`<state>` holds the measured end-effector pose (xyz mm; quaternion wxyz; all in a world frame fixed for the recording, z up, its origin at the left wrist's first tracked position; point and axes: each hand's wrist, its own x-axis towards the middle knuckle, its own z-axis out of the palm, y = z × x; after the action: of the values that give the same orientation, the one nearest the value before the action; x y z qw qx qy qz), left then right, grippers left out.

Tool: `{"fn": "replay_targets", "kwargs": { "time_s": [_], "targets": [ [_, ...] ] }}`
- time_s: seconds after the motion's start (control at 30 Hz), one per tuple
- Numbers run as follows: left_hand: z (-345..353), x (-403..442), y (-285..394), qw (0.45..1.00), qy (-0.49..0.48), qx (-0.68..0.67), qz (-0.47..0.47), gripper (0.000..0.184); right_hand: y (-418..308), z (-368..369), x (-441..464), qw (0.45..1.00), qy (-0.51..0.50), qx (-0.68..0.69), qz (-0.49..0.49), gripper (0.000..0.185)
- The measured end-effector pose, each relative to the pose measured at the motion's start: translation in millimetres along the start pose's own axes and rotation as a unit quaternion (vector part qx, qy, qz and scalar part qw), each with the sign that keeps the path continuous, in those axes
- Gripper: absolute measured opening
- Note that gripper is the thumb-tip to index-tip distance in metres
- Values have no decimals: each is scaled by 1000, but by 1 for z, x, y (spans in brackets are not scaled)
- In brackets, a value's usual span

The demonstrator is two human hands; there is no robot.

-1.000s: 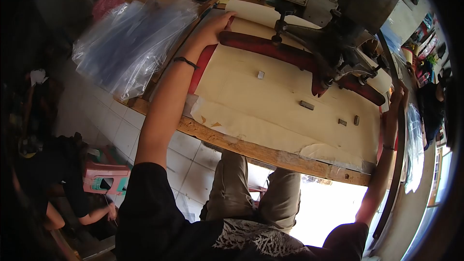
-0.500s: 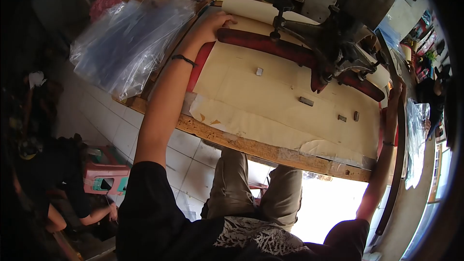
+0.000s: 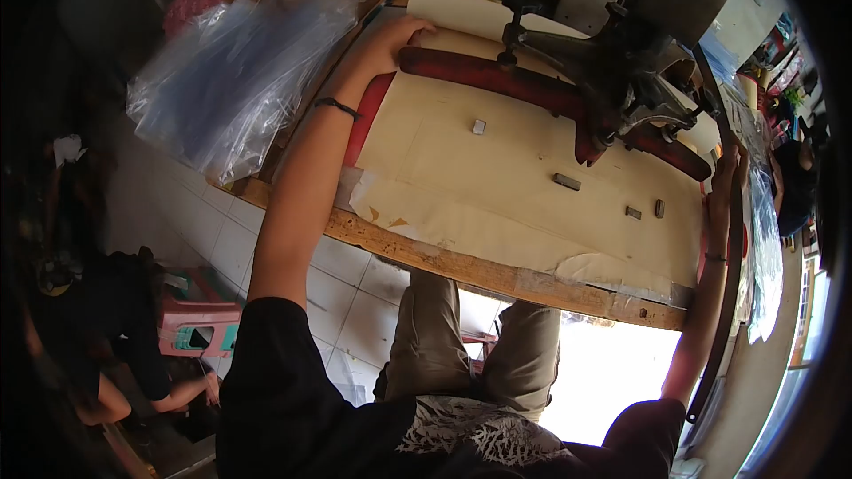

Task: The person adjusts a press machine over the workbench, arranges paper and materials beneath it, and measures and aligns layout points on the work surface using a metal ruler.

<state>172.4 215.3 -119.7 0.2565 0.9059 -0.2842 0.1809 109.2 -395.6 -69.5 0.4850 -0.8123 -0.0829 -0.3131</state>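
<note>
at far left, in shadow, a crouching person in dark clothes is beside a pink and green stool on a tiled floor. next, a stack of clear plastic overhangs the left end of the bench.

the left hand, with a dark band on its wrist, is at the far left corner of a tan sheet, just beside the end of a red bar. its fingers are bent and partly spread; whether they grip anything i cannot tell.

the sheet lies flat on the bench, in the middle of the view, with a red layer showing along its left side. its near edge looks ragged and taped. four small metal blocks rest on it, apart from one another except two close together at right.

the sheet looks thin, dry and bendable, easily torn near the edge; the red layer seems stiffer. both are best held at the left and right sides, kept level, since the loose blocks could slide.

above, a dark, heavy-looking press carries the red bar. at right, the right hand is by the sheet's right side, dim and foreshortened; its opening and hold i cannot tell. beyond it hangs more plastic.
</note>
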Motion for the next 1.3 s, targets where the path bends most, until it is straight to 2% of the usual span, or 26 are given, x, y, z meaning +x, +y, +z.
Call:
{"fn": "replay_targets", "kwargs": {
  "time_s": [0.1,0.13,0.23,0.3,0.37,0.4,0.47,0.57,0.6,0.7,0.83,0.93,0.97,1.03,1.07,1.13,1.2,1.3],
  "targets": [
    [-10,0,21,998,-8,-13,-68,39,-2,-2,1,1000,9,17,1,38],
    [-3,2,12,996,75,25,50,35,2,-5,4,999,20,28,4,38],
    [-6,-4,7,999,11,18,35,30,7,-8,11,996,45,73,9,38],
    [-6,-3,9,1000,9,7,17,28,5,-2,10,993,52,103,-3,35],
    [-4,-3,6,1000,3,-1,9,29,-5,-1,3,997,4,62,-34,34],
    [-7,-3,7,1000,-3,-2,10,30,-1,-1,7,998,50,12,-28,34],
    [-9,-5,12,1000,9,5,10,26,1,-5,12,988,114,101,-34,34],
    [-8,-2,15,1000,6,-7,-5,26,26,-12,21,990,86,107,20,36],
    [-5,-3,16,1000,7,1,-9,26,33,-14,18,996,32,57,59,38],
    [-8,-3,15,999,4,39,-1,24,-12,-8,-9,995,0,24,100,38],
    [-9,-6,15,1000,8,19,-18,28,-3,-9,-8,998,27,61,-3,36],
    [-7,-5,16,1000,6,22,-20,29,29,-27,26,988,128,73,-41,40],
    [-8,-4,17,1000,9,17,-15,29,40,-39,33,983,135,121,-1,40],
    [-8,-5,15,1000,7,3,-1,31,31,-26,26,986,119,116,10,37],
    [-5,-5,13,1000,11,20,-4,33,16,-16,10,996,48,70,-3,37],
    [-5,-5,13,999,2,32,-11,32,23,1,9,998,-32,47,19,38],
    [-7,-3,17,999,13,30,-8,34,16,6,6,999,2,29,-16,39],
    [-3,-4,14,999,41,27,2,42,8,-7,6,998,25,61,7,39]
  ]
}}
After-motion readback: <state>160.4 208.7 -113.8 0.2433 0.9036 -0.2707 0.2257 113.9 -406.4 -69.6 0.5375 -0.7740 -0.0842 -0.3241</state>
